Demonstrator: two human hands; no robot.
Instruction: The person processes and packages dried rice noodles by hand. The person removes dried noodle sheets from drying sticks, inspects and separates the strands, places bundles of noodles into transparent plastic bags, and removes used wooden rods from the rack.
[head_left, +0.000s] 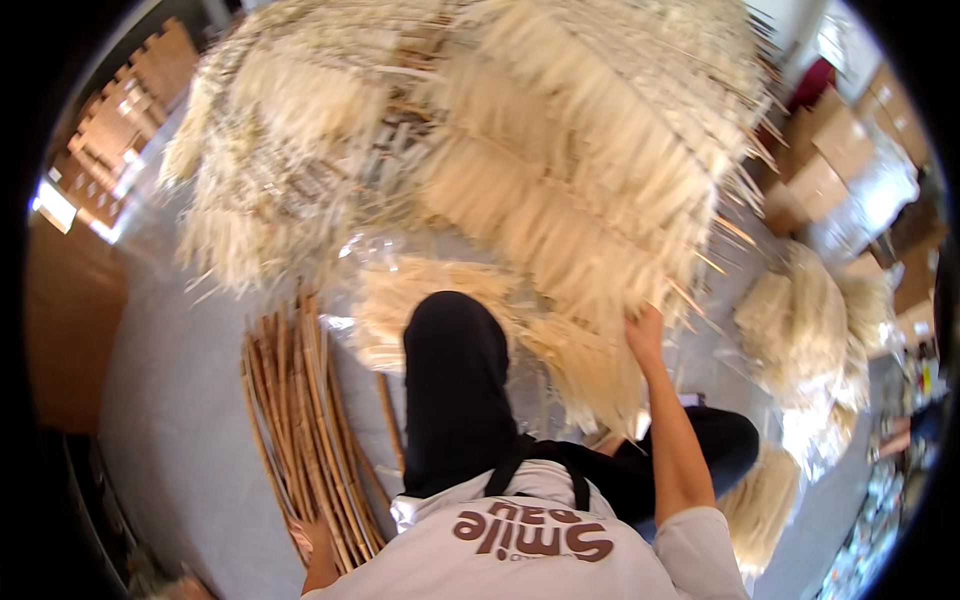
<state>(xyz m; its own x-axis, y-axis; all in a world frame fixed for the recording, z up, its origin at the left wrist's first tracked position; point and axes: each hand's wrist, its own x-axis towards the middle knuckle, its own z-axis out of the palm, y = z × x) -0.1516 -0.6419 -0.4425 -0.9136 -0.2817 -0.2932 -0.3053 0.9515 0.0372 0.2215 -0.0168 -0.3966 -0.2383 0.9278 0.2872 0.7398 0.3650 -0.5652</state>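
My right hand (643, 330) grips the lower right edge of a pale straw-like fringe panel (525, 202), by the end of its stick. That panel lies on a large pile of similar thatch panels (645, 82), with stick ends poking out on the right. At lower left, my left hand (311, 536) rests against the near end of a bundle of thin bamboo canes (300, 420). The canes partly hide its fingers, so whether it grips one cannot be told. Loose pale fibre (585, 367) lies by my right hand, and more fibre (382, 315) lies beyond my raised knee.
Bundles of fibre in clear plastic (795, 322) lie on the grey floor (180, 405) at right, with another fibre bundle (761, 502) nearer. Cardboard boxes (817, 165) stand behind them. A brown board (71, 322) rises at far left. One cane (390, 420) lies beside my leg.
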